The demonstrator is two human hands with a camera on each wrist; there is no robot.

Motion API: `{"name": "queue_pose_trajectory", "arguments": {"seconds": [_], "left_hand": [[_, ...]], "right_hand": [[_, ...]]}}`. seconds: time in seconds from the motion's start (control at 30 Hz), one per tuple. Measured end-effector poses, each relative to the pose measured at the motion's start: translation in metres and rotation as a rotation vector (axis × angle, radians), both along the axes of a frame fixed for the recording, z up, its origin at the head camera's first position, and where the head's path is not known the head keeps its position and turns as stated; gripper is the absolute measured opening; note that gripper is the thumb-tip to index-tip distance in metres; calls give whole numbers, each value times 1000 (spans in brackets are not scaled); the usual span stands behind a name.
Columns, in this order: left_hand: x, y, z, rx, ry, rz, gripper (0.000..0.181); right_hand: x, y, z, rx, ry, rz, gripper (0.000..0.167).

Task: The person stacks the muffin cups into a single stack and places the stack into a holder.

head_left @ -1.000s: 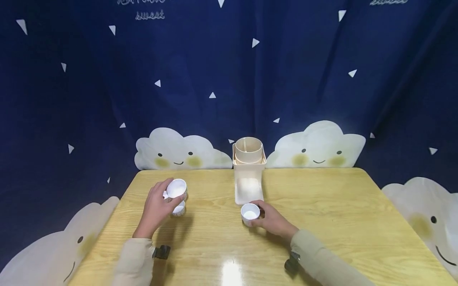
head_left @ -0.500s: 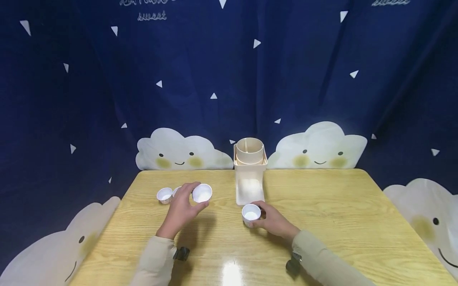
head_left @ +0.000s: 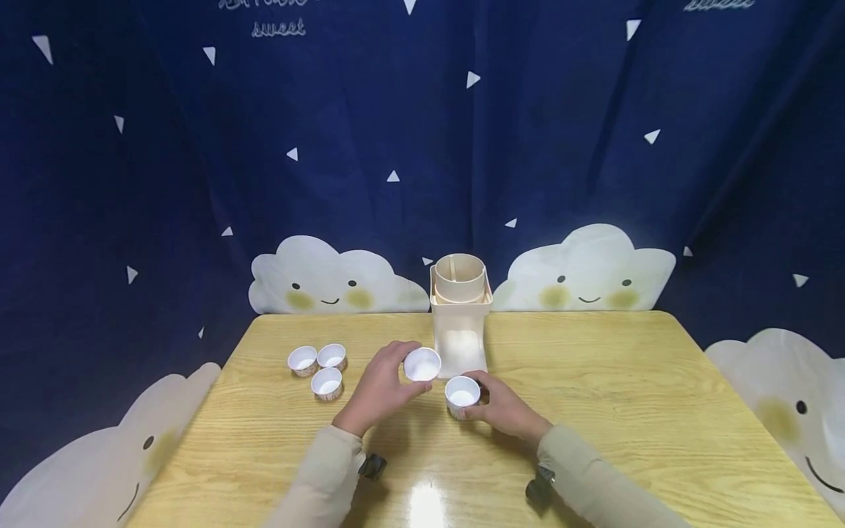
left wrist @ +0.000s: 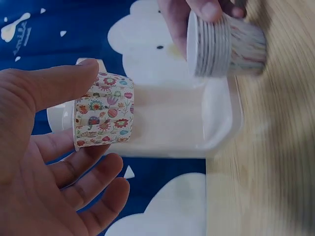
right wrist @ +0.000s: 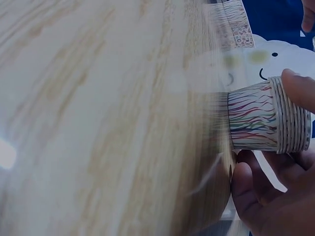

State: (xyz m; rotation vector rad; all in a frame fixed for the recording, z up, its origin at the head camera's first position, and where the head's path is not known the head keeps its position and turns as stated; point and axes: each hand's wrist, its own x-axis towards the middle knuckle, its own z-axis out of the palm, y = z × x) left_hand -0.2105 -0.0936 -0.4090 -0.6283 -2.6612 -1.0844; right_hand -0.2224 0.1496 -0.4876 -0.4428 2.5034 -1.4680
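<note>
Between the thumb and fingers of my left hand [head_left: 379,392] is a paper baking cup [left wrist: 106,110] with a flower print, lifted above the table. My right hand [head_left: 508,411] grips a stack of nested paper baking cups [right wrist: 253,118] with coloured wavy lines, its base on the table. The lifted cup hangs just left of and slightly behind the stack, apart from it. Farther left stand three baking cups: one at the left [head_left: 303,361], one beside it at the back [head_left: 332,357] and one in front [head_left: 326,384].
A cream plastic holder [head_left: 458,312] with a round ring on top and a tray-like base stands at the table's back edge, right behind the stack. The wooden table [head_left: 634,411] ends at a dark blue curtain [head_left: 422,110] printed with clouds.
My left hand has carried the flower-print baking cup rightward from the group of cups to beside the stack, uncovering the three standing cups. My right hand has stayed on the stack.
</note>
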Motion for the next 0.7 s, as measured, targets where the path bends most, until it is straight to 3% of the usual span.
{"name": "queue_pose_trajectory", "arguments": {"seconds": [0.17, 0.47, 0.7], "left_hand": [[-1, 13, 1, -11, 0, -46, 57], [1, 37, -10, -61, -4, -112, 54], [1, 44, -15, -66, 2, -129, 52]], "right_hand": [[1, 1, 0, -52, 20, 36, 58], [6, 0, 1, -42, 77, 35, 61], [4, 0, -2, -52, 68, 53, 60]]}}
